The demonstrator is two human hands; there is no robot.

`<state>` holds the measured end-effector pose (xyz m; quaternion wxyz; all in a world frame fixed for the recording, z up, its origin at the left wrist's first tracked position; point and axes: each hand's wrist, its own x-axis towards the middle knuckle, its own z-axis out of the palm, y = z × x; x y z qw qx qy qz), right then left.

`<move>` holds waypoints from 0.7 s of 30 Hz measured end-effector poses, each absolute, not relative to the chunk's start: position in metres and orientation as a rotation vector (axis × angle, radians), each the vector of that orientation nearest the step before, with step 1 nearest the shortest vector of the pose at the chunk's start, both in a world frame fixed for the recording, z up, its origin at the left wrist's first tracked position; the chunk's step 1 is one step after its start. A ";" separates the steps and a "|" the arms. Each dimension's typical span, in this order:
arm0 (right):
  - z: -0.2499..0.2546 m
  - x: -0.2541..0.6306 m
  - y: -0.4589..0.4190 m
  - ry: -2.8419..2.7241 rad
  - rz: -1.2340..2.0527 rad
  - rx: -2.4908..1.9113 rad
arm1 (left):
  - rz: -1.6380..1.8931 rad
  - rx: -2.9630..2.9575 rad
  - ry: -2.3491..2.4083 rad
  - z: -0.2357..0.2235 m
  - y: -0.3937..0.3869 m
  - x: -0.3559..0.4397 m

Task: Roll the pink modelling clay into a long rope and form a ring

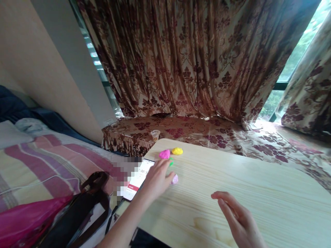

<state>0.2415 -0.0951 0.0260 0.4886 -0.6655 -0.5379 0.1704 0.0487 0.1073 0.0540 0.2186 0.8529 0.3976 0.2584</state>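
Note:
My left hand [159, 175] reaches over the left part of the table, its thumb apart from the fingers. Its fingertips are at a small bright green piece [171, 162], partly covered by them; whether they touch it I cannot tell. Beside the thumb lies a pale pink lump [175, 179] that looks like modelling clay. Farther back sit a bright pink clay-like lump [164, 154] and a yellow one [177, 151], side by side. My right hand [239, 218] hovers above the table at the front right, fingers loosely bent, nothing visible in it.
A phone [137, 181] showing a timer lies at the left edge of the wooden table [232, 175]. Behind the table, a clear plastic cup [155, 134] stands on a cloth-covered ledge [129, 134]. Left are a striped bed [33, 158] and a dark bag [74, 210].

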 end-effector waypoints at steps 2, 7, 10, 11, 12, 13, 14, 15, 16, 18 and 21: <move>0.028 0.241 -0.095 -1.298 0.431 -1.623 | 0.670 2.357 1.220 0.066 0.143 0.056; 0.027 0.239 -0.100 -1.186 0.447 -1.562 | 0.526 2.263 1.384 0.084 0.206 0.078; 0.023 0.245 -0.104 -1.094 0.475 -1.577 | 0.583 2.185 1.346 0.092 0.197 0.081; 0.023 0.248 -0.103 -1.056 0.484 -1.581 | 0.627 2.158 1.313 0.094 0.185 0.082; 0.023 0.250 -0.101 -1.010 0.495 -1.578 | 0.676 2.128 1.267 0.095 0.168 0.084; 0.025 0.251 -0.096 -0.959 0.500 -1.562 | 0.708 2.098 1.205 0.094 0.146 0.087; 0.028 0.250 -0.090 -0.910 0.499 -1.532 | 0.720 2.066 1.134 0.092 0.121 0.092; 0.031 0.248 -0.083 -0.865 0.497 -1.496 | 0.708 2.037 1.063 0.089 0.095 0.099; 0.035 0.245 -0.075 -0.829 0.495 -1.461 | 0.692 1.978 0.960 0.085 0.069 0.107; 0.041 0.235 -0.062 -0.796 0.504 -1.419 | 0.702 1.510 0.630 0.076 0.022 0.123; 0.046 0.221 -0.056 -0.836 0.469 -1.443 | 0.733 1.039 0.514 0.068 -0.020 0.137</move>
